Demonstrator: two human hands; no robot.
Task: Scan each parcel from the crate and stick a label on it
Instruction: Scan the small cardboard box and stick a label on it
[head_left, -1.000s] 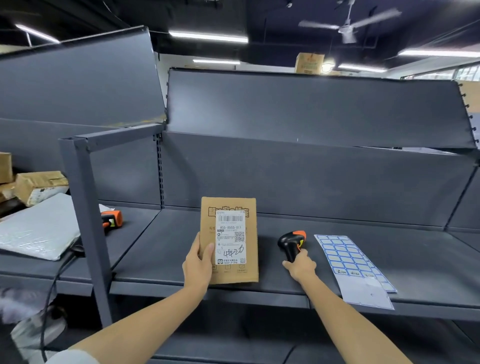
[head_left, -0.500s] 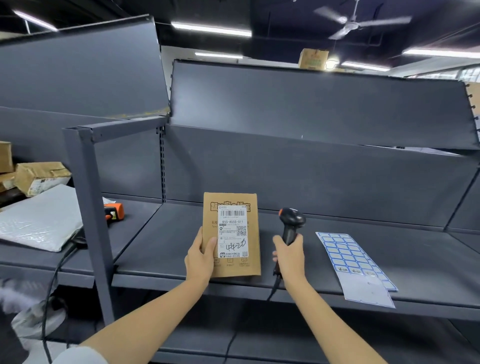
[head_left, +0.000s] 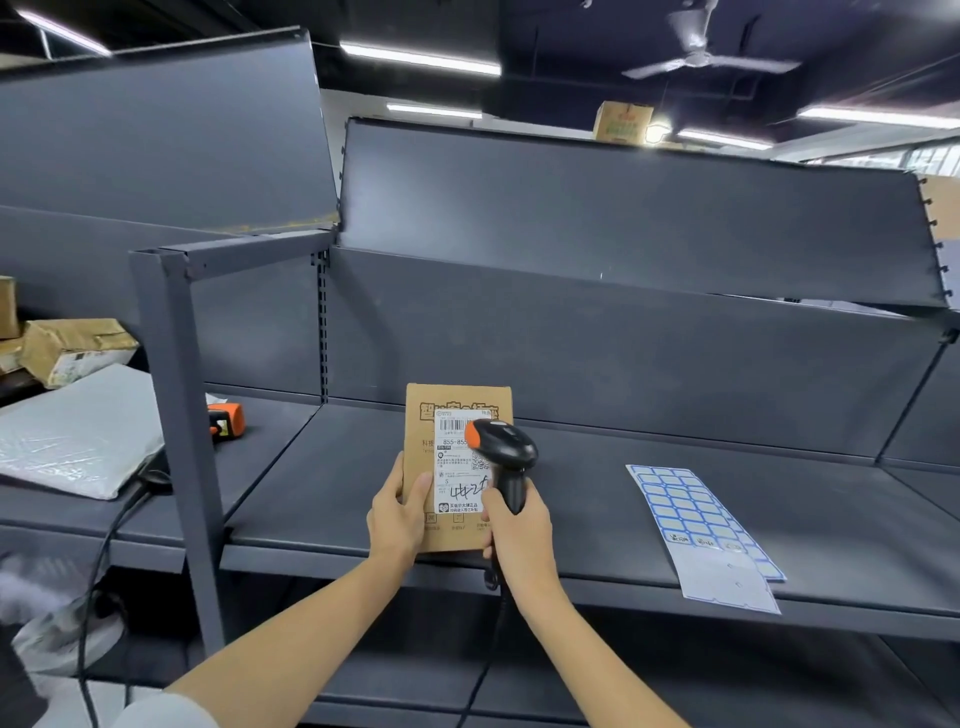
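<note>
A flat brown cardboard parcel (head_left: 423, 470) with a white shipping label stands tilted up over the dark shelf. My left hand (head_left: 397, 514) grips its lower left edge, thumb on the front. My right hand (head_left: 514, 530) grips the handle of a black and orange barcode scanner (head_left: 501, 452). The scanner head sits in front of the parcel's label, covering part of it, with its orange face turned toward the barcode. A sheet of blue-bordered stickers (head_left: 691, 514) lies flat on the shelf to the right.
The grey metal shelf (head_left: 322, 499) has an upright post (head_left: 176, 415) at the left. Beyond the post lie a white padded mailer (head_left: 78, 431), a second orange scanner (head_left: 228, 421) and brown boxes (head_left: 72, 348). A black cable (head_left: 98, 582) hangs below.
My right hand lifted the scanner off the shelf and swung it left in front of the parcel's label. The left hand kept holding the parcel, raising it slightly.
</note>
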